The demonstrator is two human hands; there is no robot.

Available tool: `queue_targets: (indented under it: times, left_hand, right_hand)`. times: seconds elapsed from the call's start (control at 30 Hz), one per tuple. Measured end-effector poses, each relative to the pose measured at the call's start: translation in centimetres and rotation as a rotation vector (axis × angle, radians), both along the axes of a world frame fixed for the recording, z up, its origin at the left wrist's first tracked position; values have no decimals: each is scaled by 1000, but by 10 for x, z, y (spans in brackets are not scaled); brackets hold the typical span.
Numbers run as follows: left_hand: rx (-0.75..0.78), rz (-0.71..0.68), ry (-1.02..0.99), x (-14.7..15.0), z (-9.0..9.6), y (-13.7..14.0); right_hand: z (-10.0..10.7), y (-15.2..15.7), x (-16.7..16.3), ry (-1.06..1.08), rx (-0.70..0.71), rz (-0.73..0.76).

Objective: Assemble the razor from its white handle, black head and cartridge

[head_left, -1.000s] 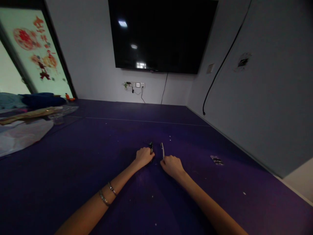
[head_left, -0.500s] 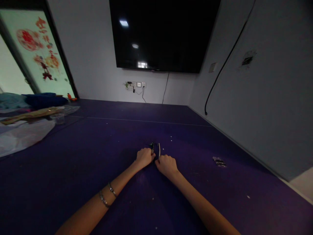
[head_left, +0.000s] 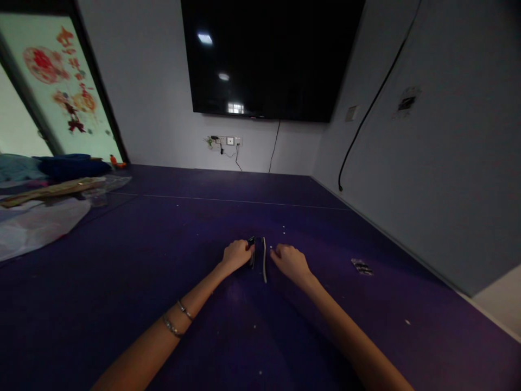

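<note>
My left hand [head_left: 236,255] is closed around a small dark object [head_left: 252,251] with a thin, flat edge; the fingers hide part of it, and I cannot make out its kind. Just right of it, a narrow pale strip [head_left: 265,260] runs away from me on the purple surface [head_left: 195,336], slightly bent. My right hand [head_left: 291,263] is to the right of this strip, apart from it. Its fingers are curled in, and whatever they may hold is hidden. A tiny white speck [head_left: 271,247] is by its fingertips.
A small dark-striped clear packet [head_left: 362,267] lies to the right. White plastic sheeting [head_left: 44,228], a flat tan piece [head_left: 52,191] and dark blue cloth [head_left: 75,167] are at the left. Walls bound the surface at the back and right; a black cable [head_left: 366,117] hangs down the right wall.
My right hand has come off the pale strip and moved right and slightly away from me, baring the strip's near end. My left hand has shifted a little left, still holding the dark object.
</note>
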State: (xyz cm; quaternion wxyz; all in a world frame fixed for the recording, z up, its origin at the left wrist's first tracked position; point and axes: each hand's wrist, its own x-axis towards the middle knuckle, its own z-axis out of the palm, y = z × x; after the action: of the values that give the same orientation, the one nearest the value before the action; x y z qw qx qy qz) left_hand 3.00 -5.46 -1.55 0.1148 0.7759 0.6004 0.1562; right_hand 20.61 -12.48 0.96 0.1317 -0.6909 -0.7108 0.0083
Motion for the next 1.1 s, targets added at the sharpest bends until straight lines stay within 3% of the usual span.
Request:
queue_targets:
  times: [0.13, 0.27, 0.4, 0.57, 0.77, 1.1]
  left_hand:
    - [54, 35, -90, -9, 2, 12]
    - [124, 15, -182, -19, -2, 25]
    - [202, 21, -251, -28, -9, 35]
    - [219, 50, -331, -36, -17, 42]
    - [216, 39, -388, -40, -22, 43]
    - [227, 10, -433, -43, -26, 44]
  right_hand:
    - [12, 11, 57, 131, 217, 3]
    - [3, 13, 125, 126, 382, -53]
    - [-15, -3, 187, 116, 325, -104]
    - [-30, -31, 243, 201, 123, -146]
    - [-44, -46, 271, 302, 61, -203]
    - [-45, -47, 274, 350, 55, -131]
